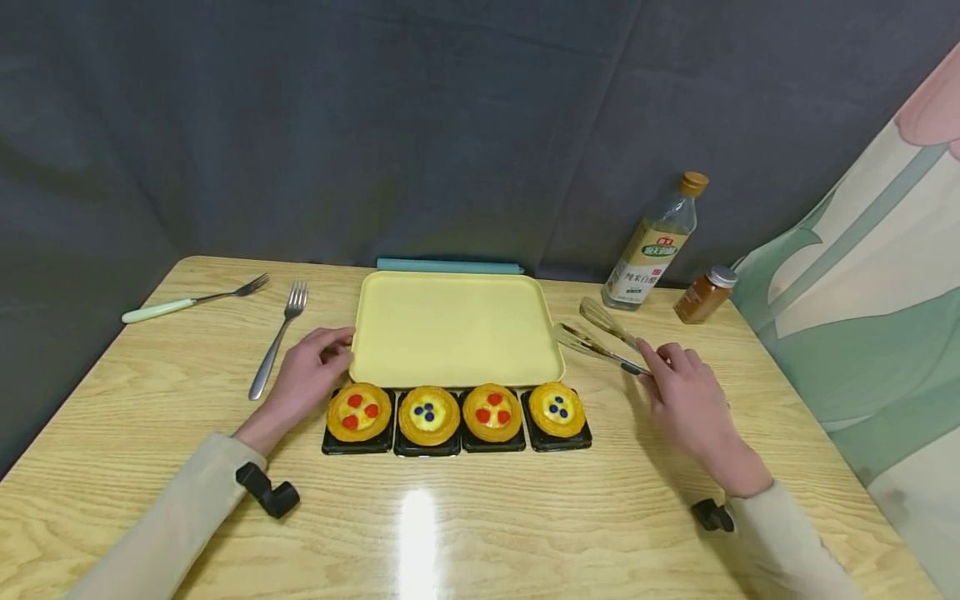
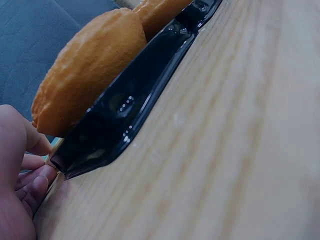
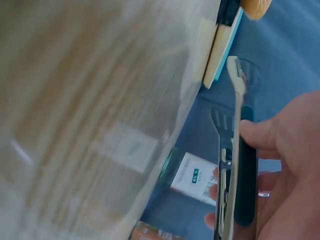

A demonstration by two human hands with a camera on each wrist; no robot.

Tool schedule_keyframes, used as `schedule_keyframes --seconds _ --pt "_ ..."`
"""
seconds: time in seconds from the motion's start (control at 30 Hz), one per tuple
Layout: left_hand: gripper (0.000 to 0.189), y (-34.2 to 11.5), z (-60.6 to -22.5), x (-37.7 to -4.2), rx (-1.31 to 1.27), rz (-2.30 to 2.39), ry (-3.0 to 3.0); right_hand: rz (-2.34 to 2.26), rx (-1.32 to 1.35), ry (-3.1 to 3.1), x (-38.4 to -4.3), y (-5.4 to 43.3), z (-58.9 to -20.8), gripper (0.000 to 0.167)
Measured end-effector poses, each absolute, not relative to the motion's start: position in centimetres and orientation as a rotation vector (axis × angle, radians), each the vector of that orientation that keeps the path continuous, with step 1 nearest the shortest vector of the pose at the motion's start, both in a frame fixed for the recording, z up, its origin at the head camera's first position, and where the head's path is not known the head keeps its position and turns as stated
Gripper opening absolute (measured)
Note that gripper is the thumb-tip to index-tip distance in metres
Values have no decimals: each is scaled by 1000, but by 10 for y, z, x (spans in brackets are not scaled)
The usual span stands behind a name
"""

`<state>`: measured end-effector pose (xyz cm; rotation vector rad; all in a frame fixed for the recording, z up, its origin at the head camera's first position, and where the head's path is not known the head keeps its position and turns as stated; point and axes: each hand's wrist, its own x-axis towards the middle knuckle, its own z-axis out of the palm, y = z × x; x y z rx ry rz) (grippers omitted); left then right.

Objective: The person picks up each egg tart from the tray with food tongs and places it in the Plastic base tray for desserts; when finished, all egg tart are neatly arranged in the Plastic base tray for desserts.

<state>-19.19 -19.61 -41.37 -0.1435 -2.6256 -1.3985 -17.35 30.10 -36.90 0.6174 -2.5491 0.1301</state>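
My left hand (image 1: 311, 367) is at the left rim of a pale yellow tray (image 1: 457, 329), its fingers curled at the edge. In the left wrist view the left fingers (image 2: 35, 162) lie by the tray edge, just past a black plastic holder (image 2: 125, 105) with a tart (image 2: 92, 70) on it. My right hand (image 1: 690, 404) grips a pair of tongs (image 1: 611, 337), thumb along the dark handle (image 3: 246, 175). The tongs' two slotted heads stand apart with nothing between them, close to the tray's right side.
Several tarts (image 1: 429, 415) with red or blue toppings sit in black holders in a row before the tray. Two forks (image 1: 279, 342) lie at the left. A vinegar bottle (image 1: 651, 246) and a brown jar (image 1: 705, 296) stand at the back right. A blue-green strip (image 1: 450, 266) lies behind the tray.
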Motion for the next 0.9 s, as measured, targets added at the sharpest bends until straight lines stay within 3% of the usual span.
schedule_keyframes --seconds 0.9 --pt "42 -196 -414 -193 -139 -1426 -2615 296 324 -3110 -222 313 -359 58"
